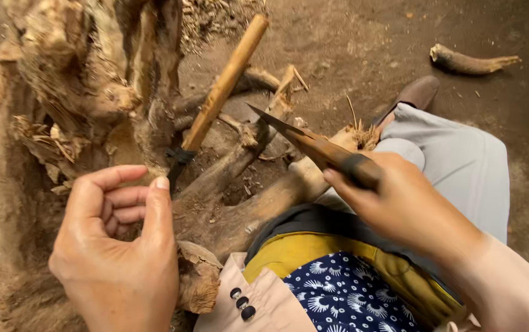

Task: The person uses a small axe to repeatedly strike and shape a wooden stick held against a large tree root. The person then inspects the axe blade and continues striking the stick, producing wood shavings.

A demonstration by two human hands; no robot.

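The right hand [399,206] grips a dark pointed metal blade [313,144], its tip just beside the big gnarled brown tree root [92,92]. The left hand [117,246] is curled loosely, empty, in front of this root. I think short, controlled cuts away from the fingers work best.

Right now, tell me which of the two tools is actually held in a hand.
The pointed dark blade, gripped in the right hand. The other tool, the pale wooden handle, stands stuck in the root stump, and the curled, empty left hand is not touching it.
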